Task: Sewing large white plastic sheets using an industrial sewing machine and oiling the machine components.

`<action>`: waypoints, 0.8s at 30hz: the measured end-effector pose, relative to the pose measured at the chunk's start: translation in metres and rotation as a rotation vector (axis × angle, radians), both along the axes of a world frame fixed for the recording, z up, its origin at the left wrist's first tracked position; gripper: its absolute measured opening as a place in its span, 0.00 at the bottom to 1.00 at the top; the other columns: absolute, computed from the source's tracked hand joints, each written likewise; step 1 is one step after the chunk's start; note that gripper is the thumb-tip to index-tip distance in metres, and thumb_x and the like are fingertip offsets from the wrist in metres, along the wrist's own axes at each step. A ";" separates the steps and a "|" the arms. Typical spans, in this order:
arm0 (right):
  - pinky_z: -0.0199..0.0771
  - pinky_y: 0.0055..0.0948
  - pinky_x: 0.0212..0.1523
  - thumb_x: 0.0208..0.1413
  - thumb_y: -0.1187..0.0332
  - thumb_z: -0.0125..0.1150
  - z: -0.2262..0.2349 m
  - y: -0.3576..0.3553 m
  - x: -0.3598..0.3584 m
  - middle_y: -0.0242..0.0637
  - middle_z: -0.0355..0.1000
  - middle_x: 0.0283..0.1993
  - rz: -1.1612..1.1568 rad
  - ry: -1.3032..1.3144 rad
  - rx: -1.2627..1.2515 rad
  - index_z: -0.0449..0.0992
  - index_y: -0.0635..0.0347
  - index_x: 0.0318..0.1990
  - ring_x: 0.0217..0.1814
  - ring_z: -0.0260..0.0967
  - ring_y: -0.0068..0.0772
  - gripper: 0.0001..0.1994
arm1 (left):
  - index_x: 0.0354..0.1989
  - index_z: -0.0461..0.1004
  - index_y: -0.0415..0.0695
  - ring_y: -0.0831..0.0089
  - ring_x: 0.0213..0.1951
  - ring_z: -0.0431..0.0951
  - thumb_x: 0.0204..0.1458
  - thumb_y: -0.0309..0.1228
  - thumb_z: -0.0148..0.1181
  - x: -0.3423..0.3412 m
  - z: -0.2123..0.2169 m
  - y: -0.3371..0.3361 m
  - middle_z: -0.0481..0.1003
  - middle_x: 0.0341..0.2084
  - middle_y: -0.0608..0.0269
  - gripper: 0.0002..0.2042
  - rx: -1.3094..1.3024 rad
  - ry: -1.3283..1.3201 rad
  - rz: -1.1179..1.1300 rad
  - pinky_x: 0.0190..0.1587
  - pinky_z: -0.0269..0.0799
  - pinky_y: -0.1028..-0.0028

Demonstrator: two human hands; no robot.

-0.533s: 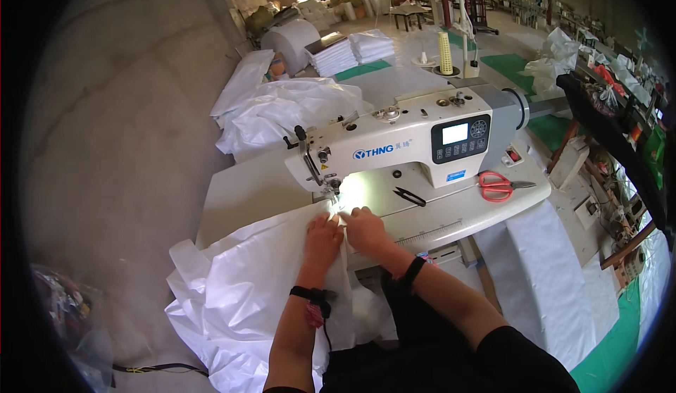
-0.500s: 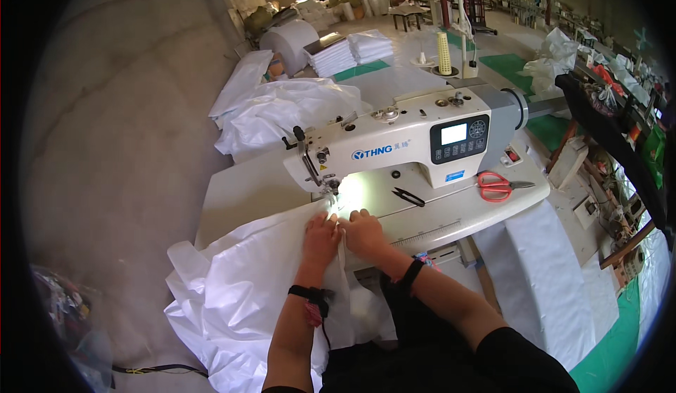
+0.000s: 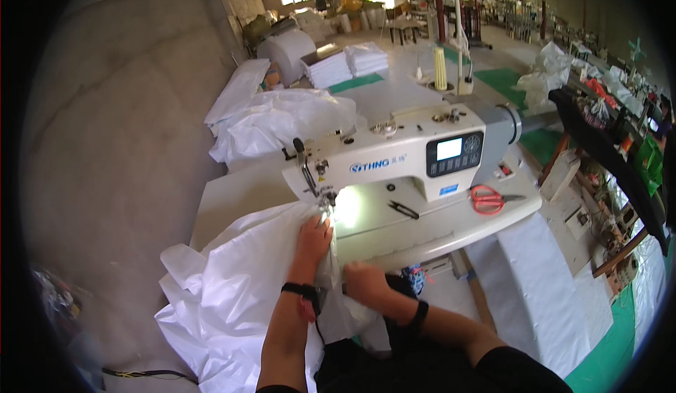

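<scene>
Change noted: your right hand (image 3: 363, 280) has dropped from beside the needle to the front edge of the counter (image 3: 451, 239); your left hand (image 3: 315, 239) has stayed up near the needle. The view has also tipped up slightly.

The white sheet (image 3: 236, 287) lies under your left hand, its upper corner at the sewing machine's (image 3: 380, 164) needle end, the rest draped in folds over the near left side. My reading: left steadies the sheet by the needle, right tends its edge lower down.

Fingers: left lie along the sheet, grip hidden. Right are curled in tight at the sheet's right-hand edge; cannot tell whether they pinch it.

Edges and room: the counter's front edge runs just beyond your right hand. Bare counter lies right of the needle, as far as the black snips (image 3: 403, 210); the red scissors (image 3: 487, 200) sit farther right, near the counter's end. Leftward, loose folds crowd your left forearm. Tightest spot: left fingertips, close to the needle.
</scene>
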State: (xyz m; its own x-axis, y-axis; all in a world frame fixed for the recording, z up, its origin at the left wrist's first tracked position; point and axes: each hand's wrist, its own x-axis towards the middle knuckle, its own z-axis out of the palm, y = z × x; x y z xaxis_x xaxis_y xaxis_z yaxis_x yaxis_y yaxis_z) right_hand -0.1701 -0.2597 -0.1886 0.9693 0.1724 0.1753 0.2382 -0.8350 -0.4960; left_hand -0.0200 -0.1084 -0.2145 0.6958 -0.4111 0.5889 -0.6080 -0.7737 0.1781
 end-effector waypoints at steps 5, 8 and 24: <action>0.70 0.46 0.46 0.50 0.71 0.46 -0.102 -0.019 -0.013 0.50 0.72 0.46 0.219 0.416 0.138 0.73 0.57 0.48 0.48 0.70 0.52 0.17 | 0.39 0.75 0.42 0.52 0.41 0.73 0.46 0.34 0.58 -0.101 0.071 0.010 0.75 0.37 0.51 0.14 -0.004 0.123 0.083 0.47 0.65 0.56; 0.69 0.46 0.48 0.52 0.68 0.47 -0.107 0.000 -0.003 0.47 0.72 0.48 0.219 0.342 0.210 0.68 0.60 0.52 0.51 0.69 0.50 0.19 | 0.47 0.74 0.45 0.52 0.49 0.68 0.47 0.37 0.59 -0.175 0.070 0.065 0.72 0.45 0.51 0.18 0.002 0.057 0.492 0.55 0.57 0.54; 0.65 0.43 0.54 0.57 0.65 0.51 -0.146 0.091 0.070 0.47 0.70 0.50 0.653 0.258 0.446 0.69 0.67 0.50 0.55 0.66 0.43 0.17 | 0.60 0.64 0.54 0.61 0.63 0.59 0.47 0.54 0.54 0.059 0.083 0.220 0.63 0.60 0.57 0.31 0.423 0.809 0.218 0.64 0.53 0.66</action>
State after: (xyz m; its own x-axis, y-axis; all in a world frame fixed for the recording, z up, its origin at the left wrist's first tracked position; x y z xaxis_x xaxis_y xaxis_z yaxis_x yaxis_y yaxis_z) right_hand -0.1000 -0.1685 -0.3342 0.7171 0.6814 0.1465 0.4405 -0.2801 -0.8530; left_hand 0.0395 0.1117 -0.1314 0.9152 -0.2931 -0.2765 -0.2564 -0.9530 0.1614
